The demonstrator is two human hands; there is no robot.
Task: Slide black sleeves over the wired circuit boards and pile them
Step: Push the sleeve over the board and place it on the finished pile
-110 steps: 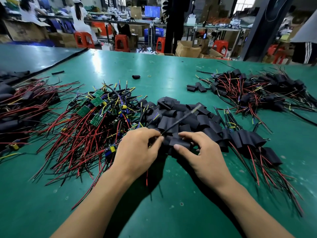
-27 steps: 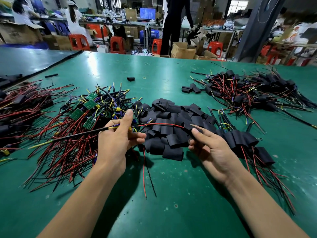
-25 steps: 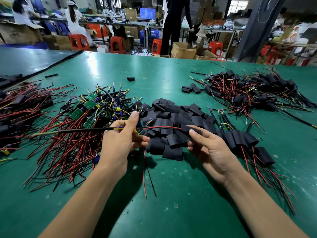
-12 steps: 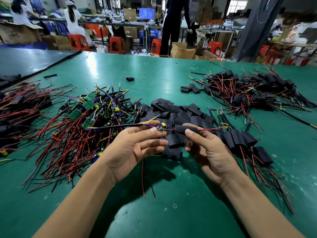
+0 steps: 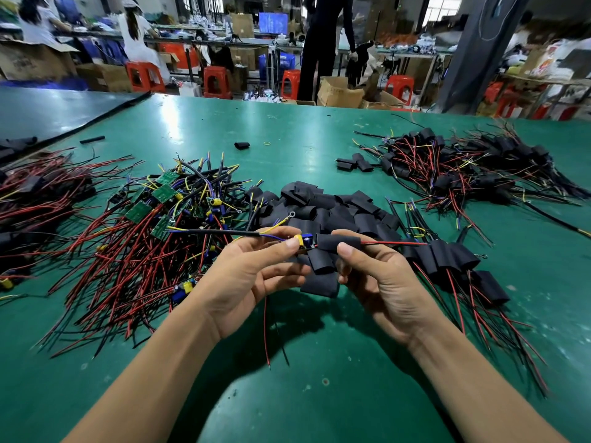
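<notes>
My left hand (image 5: 252, 276) pinches a wired circuit board (image 5: 302, 240) with yellow and blue parts; its black cable runs off to the left. My right hand (image 5: 377, 276) pinches a black sleeve (image 5: 339, 243) that is partly over the board, with red wires sticking out of its right end. Both hands hover above the green table (image 5: 303, 378). Behind them lies a heap of loose black sleeves (image 5: 323, 209). To the left is a tangle of bare boards with red wires (image 5: 153, 225). A row of sleeved boards (image 5: 454, 260) lies just right of my right hand.
A second pile of sleeved boards (image 5: 463, 167) sits at the far right. More wired parts (image 5: 35, 199) lie at the left edge. A stray sleeve (image 5: 241, 145) rests farther back. People, red stools and cardboard boxes are beyond the table.
My hands came together over the sleeve heap. The red wires passed through the sleeve, and the sleeve slid left onto the board's end.
</notes>
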